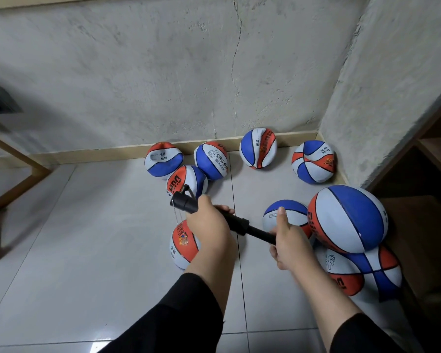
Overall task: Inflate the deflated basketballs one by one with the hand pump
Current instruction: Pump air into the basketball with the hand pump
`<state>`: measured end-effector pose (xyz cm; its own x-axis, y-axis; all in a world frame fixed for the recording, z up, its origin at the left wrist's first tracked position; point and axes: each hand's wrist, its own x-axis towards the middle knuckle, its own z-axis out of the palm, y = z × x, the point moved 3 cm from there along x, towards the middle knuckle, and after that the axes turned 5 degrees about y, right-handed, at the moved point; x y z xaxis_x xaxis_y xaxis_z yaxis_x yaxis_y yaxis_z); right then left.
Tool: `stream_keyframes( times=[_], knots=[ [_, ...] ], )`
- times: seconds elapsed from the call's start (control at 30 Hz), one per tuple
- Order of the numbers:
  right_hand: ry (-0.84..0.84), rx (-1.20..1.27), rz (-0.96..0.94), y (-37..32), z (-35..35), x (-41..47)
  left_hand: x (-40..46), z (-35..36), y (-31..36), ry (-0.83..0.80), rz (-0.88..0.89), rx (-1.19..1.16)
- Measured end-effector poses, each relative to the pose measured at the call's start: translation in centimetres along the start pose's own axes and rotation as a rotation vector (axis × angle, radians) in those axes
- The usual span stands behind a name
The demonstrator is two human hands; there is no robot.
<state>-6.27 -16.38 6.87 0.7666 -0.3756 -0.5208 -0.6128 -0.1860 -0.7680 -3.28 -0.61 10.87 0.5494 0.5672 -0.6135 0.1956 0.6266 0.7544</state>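
Our left hand (209, 222) wraps the barrel of the black hand pump (214, 215), held above the floor; our right hand (289, 244) grips its handle end, thumb raised. Red, white and blue basketballs (259, 148) lie below on the grey tiled floor (99, 238), against the rough concrete wall (163, 72).

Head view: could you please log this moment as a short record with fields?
tool: black hand pump, held level above the floor
left hand: left hand grips the pump barrel
right hand: right hand grips the handle end, thumb up
hose: thin hose hangs from the pump head toward an orange, blue and white basketball below the left hand
balls: nine on the grey tiled floor; several dented
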Motion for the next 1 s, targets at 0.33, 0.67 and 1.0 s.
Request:
stream_keyframes(
  times=[0.33, 0.67, 1.0],
  knots=[
    [-0.029, -0.036, -0.139, -1.6, 2.1, -0.9, -2.9, 0.0, -0.4, -0.048, -0.006, 0.077],
    [0.015, 0.083, 0.079, 1.3, -1.8, -0.2, 0.7, -0.6, 2.1, 0.024, 0.047, 0.078],
    [-0.021, 0.078, 0.023, -0.8, 1.2, -1.1, -1.7, 0.2, 0.1, -0.044, 0.061, 0.071]
  ],
)
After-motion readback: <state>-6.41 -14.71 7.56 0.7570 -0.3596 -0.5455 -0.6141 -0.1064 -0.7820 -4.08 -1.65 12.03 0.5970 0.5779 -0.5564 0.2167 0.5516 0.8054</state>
